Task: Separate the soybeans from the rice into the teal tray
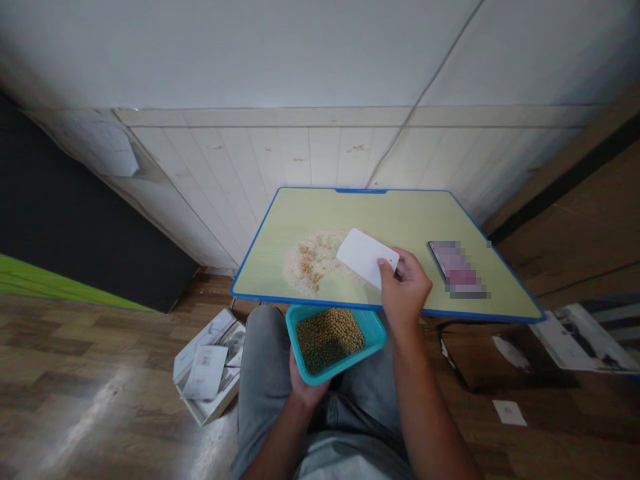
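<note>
My right hand [404, 288] is closed on a white plastic card [366, 257], held flat over the small green table [400, 213] with a blue rim. The card's far edge lies beside a pile of white grains mixed with yellowish beans [315, 261] on the tabletop. My left hand [306, 387] grips from below a teal rectangular tray [373, 333] filled with green-brown beans [329, 337]. The tray sits just under the table's near edge, above my lap.
A phone [457, 268] lies on the table to the right of my hand. An open white box with papers [210, 373] sits on the wooden floor at left. Cardboard and papers [575, 340] lie at right. A white panelled wall stands behind the table.
</note>
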Demonstrator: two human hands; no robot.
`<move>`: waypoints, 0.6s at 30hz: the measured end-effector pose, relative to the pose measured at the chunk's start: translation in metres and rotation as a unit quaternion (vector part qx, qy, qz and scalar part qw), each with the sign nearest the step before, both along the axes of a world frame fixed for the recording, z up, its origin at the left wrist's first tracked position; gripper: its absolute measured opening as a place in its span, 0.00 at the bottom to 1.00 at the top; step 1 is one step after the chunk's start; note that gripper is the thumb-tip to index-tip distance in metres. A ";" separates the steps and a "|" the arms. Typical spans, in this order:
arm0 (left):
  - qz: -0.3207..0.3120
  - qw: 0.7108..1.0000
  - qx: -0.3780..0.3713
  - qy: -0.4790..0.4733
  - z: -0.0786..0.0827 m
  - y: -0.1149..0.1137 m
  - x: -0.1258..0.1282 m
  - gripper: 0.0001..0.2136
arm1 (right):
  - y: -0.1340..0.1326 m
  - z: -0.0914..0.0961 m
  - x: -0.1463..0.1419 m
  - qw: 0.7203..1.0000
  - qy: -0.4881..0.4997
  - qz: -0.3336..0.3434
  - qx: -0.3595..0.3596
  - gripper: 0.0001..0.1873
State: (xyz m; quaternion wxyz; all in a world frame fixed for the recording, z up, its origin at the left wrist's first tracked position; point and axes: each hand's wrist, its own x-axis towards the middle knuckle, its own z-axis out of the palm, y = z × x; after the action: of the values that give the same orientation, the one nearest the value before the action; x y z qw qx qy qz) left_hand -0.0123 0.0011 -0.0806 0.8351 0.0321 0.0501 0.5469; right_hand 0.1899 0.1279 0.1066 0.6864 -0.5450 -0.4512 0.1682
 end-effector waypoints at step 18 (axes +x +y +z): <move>0.006 1.000 -0.011 0.025 0.017 0.003 0.005 0.30 | 0.110 0.053 0.021 0.977 -0.108 0.181 0.023 0.13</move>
State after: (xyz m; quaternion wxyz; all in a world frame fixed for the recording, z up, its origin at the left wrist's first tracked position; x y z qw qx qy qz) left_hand -0.0076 0.0042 -0.0638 0.8305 0.0360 0.0774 0.5505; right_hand 0.2112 0.2377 0.1595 0.6041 -0.4537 -0.6172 0.2195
